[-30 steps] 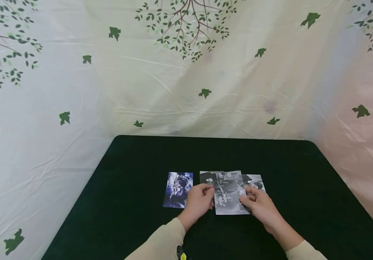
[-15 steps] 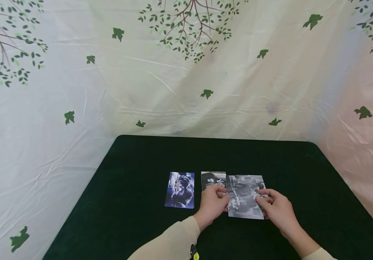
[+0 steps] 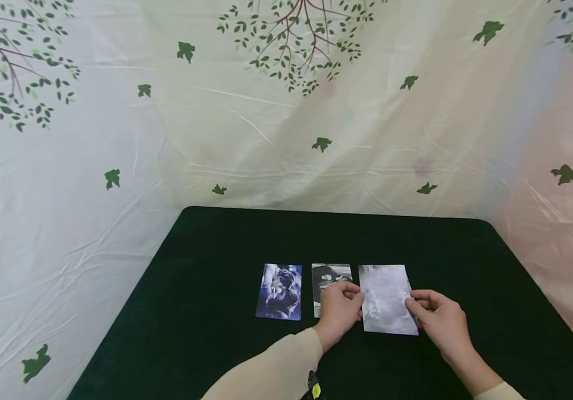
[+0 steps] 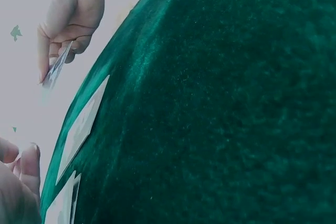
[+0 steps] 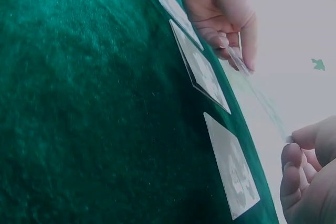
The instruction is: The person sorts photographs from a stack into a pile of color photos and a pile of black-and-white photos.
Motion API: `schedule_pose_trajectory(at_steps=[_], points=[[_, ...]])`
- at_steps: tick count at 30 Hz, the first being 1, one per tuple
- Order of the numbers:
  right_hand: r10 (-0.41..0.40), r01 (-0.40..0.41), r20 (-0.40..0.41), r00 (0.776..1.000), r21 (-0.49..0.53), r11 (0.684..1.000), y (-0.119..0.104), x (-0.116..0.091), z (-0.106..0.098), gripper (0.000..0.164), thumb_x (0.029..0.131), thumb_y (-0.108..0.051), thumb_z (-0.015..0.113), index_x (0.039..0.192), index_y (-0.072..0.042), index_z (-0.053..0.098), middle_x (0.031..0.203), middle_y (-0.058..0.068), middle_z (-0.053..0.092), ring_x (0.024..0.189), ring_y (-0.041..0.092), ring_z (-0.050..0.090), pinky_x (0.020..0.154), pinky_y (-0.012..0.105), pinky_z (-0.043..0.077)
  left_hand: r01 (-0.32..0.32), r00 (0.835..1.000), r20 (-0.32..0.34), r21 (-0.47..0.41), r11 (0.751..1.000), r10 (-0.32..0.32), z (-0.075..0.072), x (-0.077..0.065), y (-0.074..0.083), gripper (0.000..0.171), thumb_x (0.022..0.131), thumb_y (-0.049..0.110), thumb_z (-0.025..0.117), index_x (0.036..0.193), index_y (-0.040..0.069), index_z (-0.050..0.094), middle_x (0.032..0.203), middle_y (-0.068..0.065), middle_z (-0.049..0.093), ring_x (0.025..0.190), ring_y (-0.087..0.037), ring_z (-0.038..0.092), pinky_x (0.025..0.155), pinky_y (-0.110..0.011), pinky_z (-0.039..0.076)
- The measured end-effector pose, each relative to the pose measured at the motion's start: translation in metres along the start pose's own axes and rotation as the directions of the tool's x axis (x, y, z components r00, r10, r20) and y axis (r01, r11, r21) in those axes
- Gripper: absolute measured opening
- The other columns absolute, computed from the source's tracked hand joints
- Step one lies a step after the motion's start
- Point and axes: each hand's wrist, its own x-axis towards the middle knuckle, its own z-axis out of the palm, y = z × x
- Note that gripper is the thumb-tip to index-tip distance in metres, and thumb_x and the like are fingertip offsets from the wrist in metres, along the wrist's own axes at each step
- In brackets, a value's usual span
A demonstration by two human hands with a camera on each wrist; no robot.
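Both hands hold one photo print [image 3: 387, 300], its picture washed pale grey by glare. My left hand [image 3: 339, 309] pinches its left edge; my right hand [image 3: 441, 323] pinches its right edge between thumb and fingers. In the right wrist view the print is seen nearly edge-on, lifted above the table. On the cloth to the left lies a blue-toned photo [image 3: 279, 291]. A black-and-white photo [image 3: 327, 274] lies in the middle, partly covered by the left hand. Another photo [image 5: 232, 169] lies at the right, hidden in the head view behind the held print.
A dark green cloth covers the table [image 3: 246, 239]. Behind and at the sides hangs a pale curtain [image 3: 266, 122] printed with branches and green birds. A dark band with a yellow piece [image 3: 315, 387] sits at the left sleeve.
Both hands have moved right with the held print, from over the middle photo to over the right one. The print has tilted, so its picture now looks paler. The lying photos stay put.
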Motion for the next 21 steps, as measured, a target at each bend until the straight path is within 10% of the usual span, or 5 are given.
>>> schedule_pose_trajectory(at_steps=[21], points=[[0.070, -0.070, -0.046, 0.997, 0.002, 0.998, 0.026, 0.031, -0.014, 0.044, 0.093, -0.043, 0.060, 0.113, -0.005, 0.067, 0.094, 0.006, 0.064, 0.076, 0.015, 0.060, 0.059, 0.029, 0.048, 0.010, 0.999, -0.048, 0.183, 0.983, -0.001, 0.035, 0.025, -0.003, 0.012, 0.085, 0.008, 0.066, 0.074, 0.012, 0.068, 0.053, 0.009, 0.058, 0.043, -0.004, 0.054, 0.048, -0.022, 0.046]])
